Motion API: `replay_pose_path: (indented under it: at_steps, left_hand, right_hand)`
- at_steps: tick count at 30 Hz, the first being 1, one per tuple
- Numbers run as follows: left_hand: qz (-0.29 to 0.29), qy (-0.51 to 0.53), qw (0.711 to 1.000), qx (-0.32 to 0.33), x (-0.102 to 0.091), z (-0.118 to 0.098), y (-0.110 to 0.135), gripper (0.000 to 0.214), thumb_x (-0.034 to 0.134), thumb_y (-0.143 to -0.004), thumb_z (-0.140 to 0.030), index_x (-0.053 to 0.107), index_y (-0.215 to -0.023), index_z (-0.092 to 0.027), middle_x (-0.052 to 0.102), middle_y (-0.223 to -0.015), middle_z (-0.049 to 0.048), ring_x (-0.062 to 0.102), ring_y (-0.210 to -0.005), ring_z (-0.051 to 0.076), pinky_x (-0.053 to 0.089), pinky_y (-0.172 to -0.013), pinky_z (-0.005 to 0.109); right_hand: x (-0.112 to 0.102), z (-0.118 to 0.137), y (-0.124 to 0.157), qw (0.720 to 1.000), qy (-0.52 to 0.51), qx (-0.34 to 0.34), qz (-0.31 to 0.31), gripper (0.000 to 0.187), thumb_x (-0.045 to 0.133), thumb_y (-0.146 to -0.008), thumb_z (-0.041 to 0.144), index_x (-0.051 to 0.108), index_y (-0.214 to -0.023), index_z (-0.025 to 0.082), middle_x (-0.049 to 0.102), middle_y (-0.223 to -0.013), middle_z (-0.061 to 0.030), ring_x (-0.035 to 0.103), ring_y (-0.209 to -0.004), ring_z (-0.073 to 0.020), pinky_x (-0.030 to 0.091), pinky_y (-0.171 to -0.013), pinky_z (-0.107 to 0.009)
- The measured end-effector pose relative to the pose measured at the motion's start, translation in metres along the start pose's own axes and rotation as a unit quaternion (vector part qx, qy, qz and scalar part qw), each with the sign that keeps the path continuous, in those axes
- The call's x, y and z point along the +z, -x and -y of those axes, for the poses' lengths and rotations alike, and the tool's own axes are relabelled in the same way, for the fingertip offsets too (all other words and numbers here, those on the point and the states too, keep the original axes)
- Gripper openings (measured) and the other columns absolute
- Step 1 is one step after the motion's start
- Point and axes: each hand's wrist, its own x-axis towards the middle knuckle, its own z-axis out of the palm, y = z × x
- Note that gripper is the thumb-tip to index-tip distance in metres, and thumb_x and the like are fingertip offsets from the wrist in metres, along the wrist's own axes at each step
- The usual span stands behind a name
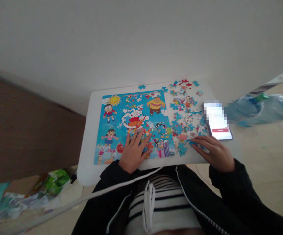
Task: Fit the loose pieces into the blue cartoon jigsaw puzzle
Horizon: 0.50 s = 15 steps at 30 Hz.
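A cartoon jigsaw puzzle board (107, 130) with a blue background lies on the small white table. My left hand (134, 152) rests flat on its lower middle, fingers spread, covering part of the picture. Loose pieces lie on the board around those fingers. To the right of the board is a pile of loose jigsaw pieces (182, 148), mostly blue with red and white bits. My right hand (216, 152) is at the pile's lower right edge, thumb and fingertips closed on a small blue puzzle piece (192, 142).
A phone (217, 120) with a lit screen lies right of the pile on the white table (88, 137). Single pieces sit along the table's back edge by the wall. Plastic water bottles (266, 109) stand on the floor at right. A white cord (94, 195) crosses before me.
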Motion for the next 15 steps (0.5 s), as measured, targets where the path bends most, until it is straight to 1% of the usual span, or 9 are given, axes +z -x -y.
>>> replay_pose_path:
  at_steps: [3, 8, 12, 15]
  left_hand:
    - [-0.007, -0.015, 1.0, -0.005, 0.003, 0.004, 0.003, 0.055, 0.036, -0.09, -0.048, 0.028, -0.139, -0.026, 0.026, -0.146, 0.0137, 0.019, -0.136, 0.031, 0.022, -0.104, 0.058]
    - [-0.008, -0.036, 0.999, 0.001, 0.006, 0.008, 0.005, 0.056, 0.037, -0.09, -0.048, 0.026, -0.14, -0.028, 0.025, -0.147, 0.0119, 0.018, -0.136, 0.03, 0.021, -0.104, 0.058]
    - [-0.006, -0.057, 0.998, 0.001, 0.008, 0.01, 0.005, 0.056, 0.034, -0.09, -0.05, 0.025, -0.14, -0.028, 0.024, -0.148, 0.011, 0.019, -0.136, 0.03, 0.018, -0.105, 0.059]
    - [-0.004, -0.064, 0.998, -0.008, 0.008, 0.011, 0.005, 0.055, 0.033, -0.09, -0.05, 0.026, -0.14, -0.028, 0.024, -0.148, 0.0103, 0.02, -0.135, 0.031, 0.019, -0.105, 0.059]
  right_hand:
    - [0.002, 0.003, 0.011, 1.0, -0.005, 0.009, -0.003, 0.022, 0.053, -0.085, 0.03, 0.067, -0.098, 0.021, 0.068, -0.098, -0.0048, 0.062, -0.087, -0.0186, 0.053, -0.079, -0.034]
    - [0.017, 0.024, 0.023, 0.999, -0.023, -0.006, -0.036, 0.027, 0.056, -0.083, 0.027, 0.063, -0.108, 0.021, 0.066, -0.106, -0.005, 0.059, -0.099, -0.0193, 0.05, -0.087, -0.036]
    - [0.032, 0.039, 0.025, 0.995, -0.037, -0.021, -0.088, 0.031, 0.061, -0.079, 0.029, 0.063, -0.109, 0.02, 0.066, -0.109, -0.0063, 0.058, -0.101, -0.0204, 0.051, -0.087, -0.038]
    - [0.038, 0.042, 0.023, 0.991, -0.03, -0.02, -0.125, 0.028, 0.063, -0.077, 0.026, 0.065, -0.104, 0.02, 0.067, -0.105, -0.0057, 0.059, -0.097, -0.0194, 0.051, -0.085, -0.036]
